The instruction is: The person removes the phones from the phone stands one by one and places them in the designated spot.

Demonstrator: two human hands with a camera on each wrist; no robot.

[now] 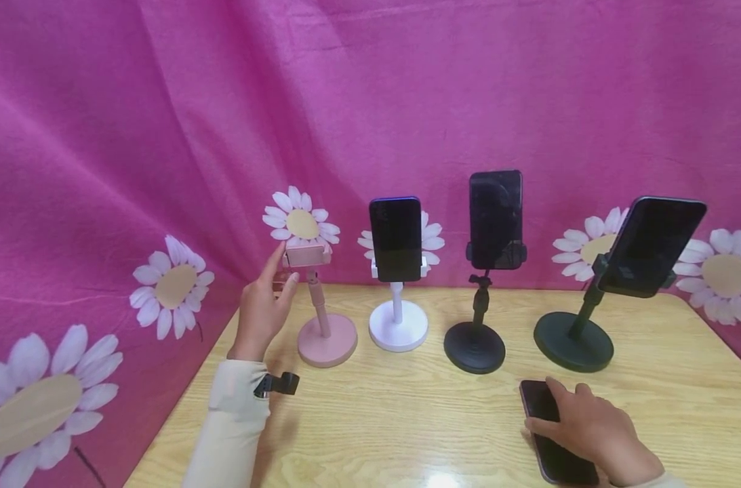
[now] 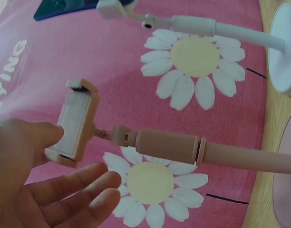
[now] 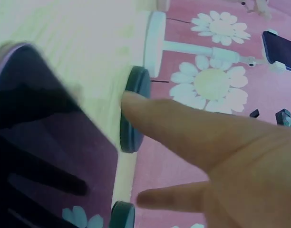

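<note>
A pink phone stand (image 1: 324,318) stands at the left of the table, its holder (image 1: 306,255) holding no phone. Beside that holder is my left hand (image 1: 263,308), index finger stretched up to its left end. In the left wrist view, the thumb (image 2: 43,134) overlaps the pink holder (image 2: 75,124) and the other visible fingers are spread loosely below. A dark phone (image 1: 562,468) lies flat on the table at the front right. Over it is my right hand (image 1: 596,427), thumb and fingers apart. Its reflection shows in the phone's screen (image 3: 69,147) in the right wrist view.
Behind, in a row, are a white stand (image 1: 398,325), a black stand (image 1: 475,347) and a dark green stand (image 1: 574,342), each bearing an upright or tilted phone. A pink flowered cloth (image 1: 407,102) hangs behind the wooden table (image 1: 376,413).
</note>
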